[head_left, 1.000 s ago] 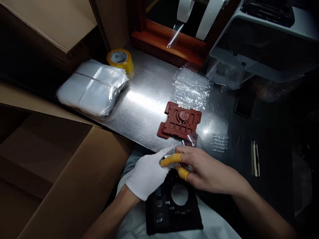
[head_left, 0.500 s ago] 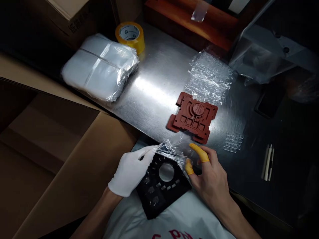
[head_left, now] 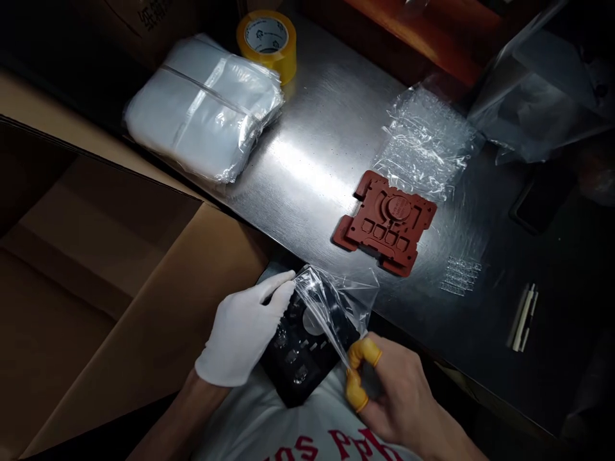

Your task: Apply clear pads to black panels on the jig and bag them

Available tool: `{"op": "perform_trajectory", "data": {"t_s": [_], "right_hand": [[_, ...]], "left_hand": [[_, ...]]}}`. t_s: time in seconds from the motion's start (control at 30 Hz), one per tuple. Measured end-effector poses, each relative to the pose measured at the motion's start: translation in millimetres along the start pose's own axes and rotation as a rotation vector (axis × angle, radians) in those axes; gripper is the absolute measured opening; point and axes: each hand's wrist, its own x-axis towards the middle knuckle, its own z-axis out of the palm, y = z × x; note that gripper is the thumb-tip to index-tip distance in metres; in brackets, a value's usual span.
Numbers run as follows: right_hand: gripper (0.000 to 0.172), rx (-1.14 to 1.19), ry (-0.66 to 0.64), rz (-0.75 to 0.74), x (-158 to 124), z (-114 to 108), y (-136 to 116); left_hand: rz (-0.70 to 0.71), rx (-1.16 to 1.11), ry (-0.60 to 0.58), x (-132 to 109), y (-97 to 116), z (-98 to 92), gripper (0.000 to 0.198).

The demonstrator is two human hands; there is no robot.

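Observation:
In my lap lies a black plastic panel with a round opening and several smaller square openings. A clear plastic bag covers part of its upper right side. My left hand, in a white glove, pinches the panel's upper left edge together with the bag's edge. Yellow finger cots cover the thumb and index finger of my right hand. Those two fingers are pinched on the bag's edge at the panel's right side, drawing the film taut across it.
On the metal table sit a red-brown moulded fixture, a stack of clear bags, a yellow tape roll, clear plastic pieces and pens. An open cardboard box stands at the left.
My right hand has moved down and closed on the bag's edge, pulling the film over the panel. My left hand stays at the panel's upper left. The view has shifted slightly.

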Motion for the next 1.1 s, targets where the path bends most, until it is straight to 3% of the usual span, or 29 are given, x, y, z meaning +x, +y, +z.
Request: {"op": "perform_trajectory", "data": {"t_s": [0.13,0.27,0.4,0.53,0.63,0.77,0.9,0.97,1.1], "right_hand": [[0.011,0.236,0.214,0.264,17.9,-6.8,4.7],[0.008,0.412,0.316,0.361,30.8,-3.9,14.6],[0.015,0.505,0.321,0.361,32.4,-0.2,15.4],[0.017,0.468,0.22,0.338,30.4,-1.4,11.6],[0.022,0.249,0.11,0.292,37.1,-1.7,9.6],[0.012,-0.045,0.167,0.181,59.1,2.6,6.7],[0.023,-0.109,0.157,-0.08,75.6,9.2,-1.0],[0.025,-0.128,0.114,-0.143,76.6,9.8,-5.2],[0.022,-0.154,-0.003,-0.206,66.5,5.2,-11.9]], "left_hand": [[-0.022,0.038,-0.03,1.2,2.6,-2.5,0.024],[-0.01,0.077,-0.042,3.3,1.2,1.3,0.023],[-0.017,0.058,-0.05,3.7,0.6,6.5,0.026],[-0.038,0.05,-0.056,2.9,0.5,10.6,0.038],[-0.031,0.04,-0.058,2.5,3.8,16.1,0.044],[0.056,0.075,-0.076,4.2,13.8,22.8,0.046],[0.125,0.084,-0.103,11.2,12.7,25.1,0.053],[0.148,0.034,-0.135,15.0,6.0,27.8,0.055],[0.193,-0.114,-0.158,17.4,-2.0,34.5,0.036]]}}
